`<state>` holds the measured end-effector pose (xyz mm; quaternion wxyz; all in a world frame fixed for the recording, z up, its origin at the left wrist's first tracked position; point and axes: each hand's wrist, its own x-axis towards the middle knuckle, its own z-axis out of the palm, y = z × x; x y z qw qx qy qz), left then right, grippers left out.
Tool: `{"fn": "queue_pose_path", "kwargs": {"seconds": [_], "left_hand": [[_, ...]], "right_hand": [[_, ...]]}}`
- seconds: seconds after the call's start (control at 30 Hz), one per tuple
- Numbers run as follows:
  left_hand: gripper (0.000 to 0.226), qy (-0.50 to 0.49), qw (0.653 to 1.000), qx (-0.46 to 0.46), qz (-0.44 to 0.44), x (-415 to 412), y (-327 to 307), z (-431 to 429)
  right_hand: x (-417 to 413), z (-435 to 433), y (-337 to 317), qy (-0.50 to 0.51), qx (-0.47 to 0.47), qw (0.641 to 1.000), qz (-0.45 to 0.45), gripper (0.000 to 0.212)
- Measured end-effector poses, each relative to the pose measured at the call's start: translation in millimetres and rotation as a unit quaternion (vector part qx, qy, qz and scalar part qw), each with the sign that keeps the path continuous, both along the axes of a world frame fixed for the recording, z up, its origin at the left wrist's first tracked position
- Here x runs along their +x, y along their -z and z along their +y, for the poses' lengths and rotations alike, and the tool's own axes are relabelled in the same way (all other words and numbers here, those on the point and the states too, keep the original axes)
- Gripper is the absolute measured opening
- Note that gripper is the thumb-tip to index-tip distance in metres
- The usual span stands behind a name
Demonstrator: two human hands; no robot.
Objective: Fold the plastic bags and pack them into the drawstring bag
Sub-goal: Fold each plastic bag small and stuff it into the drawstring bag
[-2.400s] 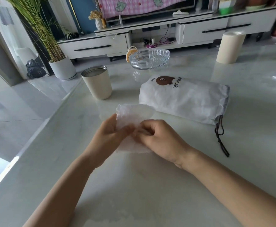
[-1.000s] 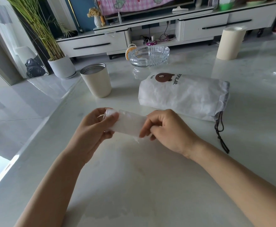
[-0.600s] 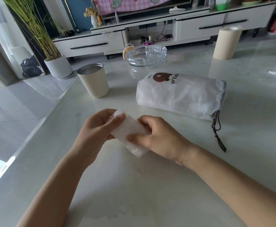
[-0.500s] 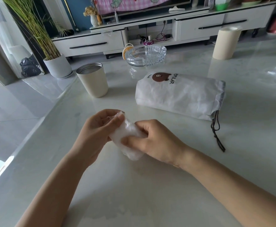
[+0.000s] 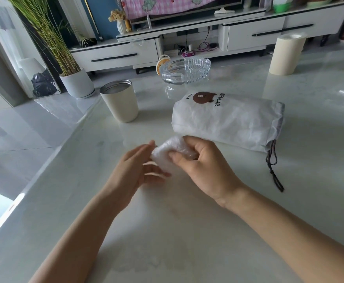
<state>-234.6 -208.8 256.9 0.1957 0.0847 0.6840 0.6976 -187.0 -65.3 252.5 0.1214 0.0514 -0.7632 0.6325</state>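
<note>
Tabletop edge (image 5: 65,142) passes left of the slack left hand (image 5: 134,170); right hand (image 5: 203,168) grips the plastic bag (image 5: 168,153).

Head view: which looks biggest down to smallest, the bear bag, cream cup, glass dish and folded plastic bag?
Largest: bear bag.
Next: cream cup and glass dish look alike; the dish sits farther, so unranked.
Smallest: folded plastic bag, partly hidden by the right hand.
</note>
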Motion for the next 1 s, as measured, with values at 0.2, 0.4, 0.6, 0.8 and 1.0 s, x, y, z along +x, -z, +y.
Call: {"fn": "queue_pose_path", "kwargs": {"seconds": [0.2, 0.4, 0.6, 0.8, 1.0], "left_hand": [[0.040, 0.020, 0.998, -0.005, 0.067, 0, 5, 0], [0.046, -0.003, 0.998, 0.014, 0.066, -5, 13, -3], [0.046, -0.030, 0.990, -0.002, 0.140, 3, 11, 7], [0.032, -0.068, 0.973, -0.027, 0.219, 13, -10, 32], [0.070, -0.009, 0.850, -0.253, 0.463, 19, -39, 117]], "right_hand": [[-8, -2, 12, -0.033, 0.064, 0.997, -0.042, 0.022], [-6, 1, 7, 0.006, 0.005, 0.998, -0.063, 0.015], [-7, 13, 1, 0.103, -0.012, 0.994, -0.040, 0.027], [-3, 45, -28, 0.136, -0.118, 0.984, 0.006, 0.026], [9, 148, -49, 0.309, -0.379, 0.872, 0.035, 0.021]]}}
